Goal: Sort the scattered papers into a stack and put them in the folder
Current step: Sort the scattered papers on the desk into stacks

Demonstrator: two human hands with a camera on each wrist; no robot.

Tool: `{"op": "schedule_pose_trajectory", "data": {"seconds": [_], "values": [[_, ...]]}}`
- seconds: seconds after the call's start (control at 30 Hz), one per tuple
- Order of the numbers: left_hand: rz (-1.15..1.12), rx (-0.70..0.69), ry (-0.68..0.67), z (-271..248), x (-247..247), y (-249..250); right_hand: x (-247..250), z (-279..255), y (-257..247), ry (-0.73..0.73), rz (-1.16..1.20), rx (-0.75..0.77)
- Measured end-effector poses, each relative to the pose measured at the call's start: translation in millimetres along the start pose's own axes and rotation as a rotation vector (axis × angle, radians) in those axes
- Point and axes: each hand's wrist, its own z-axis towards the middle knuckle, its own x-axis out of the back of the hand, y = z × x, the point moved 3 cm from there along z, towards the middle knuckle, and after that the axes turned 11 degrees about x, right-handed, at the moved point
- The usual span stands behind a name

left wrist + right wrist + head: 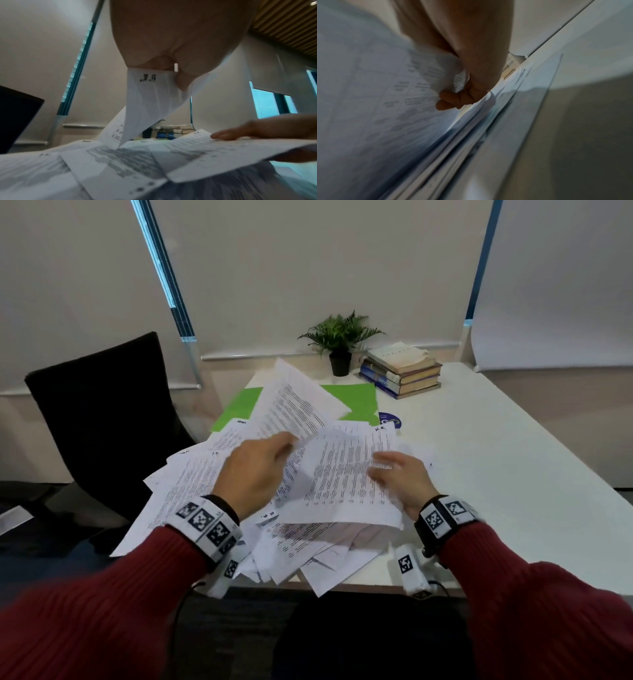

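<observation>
Several printed white papers (212, 474) lie scattered over the near left of the white table (496, 460). My left hand (260, 470) pinches one sheet (294, 405) by its near end and holds it lifted and tilted above the pile; the left wrist view shows that sheet (150, 97) hanging from my fingers. My right hand (400, 477) grips the right edge of a partly gathered stack (346, 481), thumb on top. In the right wrist view my fingers (453, 98) curl under those sheets (393, 101). A green folder (356, 398) lies behind the pile, partly covered.
A small potted plant (340, 344) and a pile of books (400, 369) stand at the table's far side. A blue round sticker (390, 421) shows beside the folder. A black chair (102, 412) stands left of the table. Some sheets overhang the near edge.
</observation>
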Motion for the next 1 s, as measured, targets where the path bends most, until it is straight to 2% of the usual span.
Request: {"op": "schedule_pose_trajectory", "data": {"seconds": [0.1,0.2,0.23,0.33,0.4,0.47,0.53,0.6,0.67,0.87,0.93,1.0], "values": [[0.062,-0.064,-0.182,-12.3,-26.7,3.6,-14.2,-3.9,3.6,0.018,0.040,-0.087],[0.123,-0.121,-0.371,-21.0,-49.9,1.3,-19.3,-7.8,8.1,0.033,0.184,-0.299],[0.111,-0.130,-0.445,-22.8,-55.5,0.7,-19.3,-7.9,9.2,0.028,0.188,-0.324],[0.051,-0.116,-0.642,-26.1,-60.4,-3.7,-20.7,-8.9,11.3,0.019,0.030,-0.241],[-0.065,-0.017,-0.709,-20.6,-53.6,-9.6,-17.3,-8.8,14.8,0.038,-0.005,-0.174],[-0.219,0.137,-0.671,-6.8,-42.7,-24.1,-11.7,-6.5,15.3,0.088,-0.016,-0.121],[-0.286,0.346,-0.519,13.0,-35.3,-47.6,-6.3,-0.7,13.6,0.113,-0.024,-0.073],[-0.099,0.554,-0.332,28.7,-32.1,-72.2,-4.6,3.9,13.6,0.076,-0.009,-0.076],[0.103,0.705,-0.266,31.0,-35.5,-88.0,-3.8,3.2,14.1,0.024,-0.010,-0.085],[0.084,0.850,-0.264,34.5,-54.0,-96.5,-0.1,7.0,27.5,-0.004,-0.072,-0.067],[0.115,0.801,-0.178,44.0,-53.0,-96.6,-1.6,7.2,30.1,-0.009,-0.049,-0.055],[0.091,0.752,-0.009,53.6,-44.6,-97.8,-2.6,7.8,30.4,-0.034,-0.039,-0.019]]}}
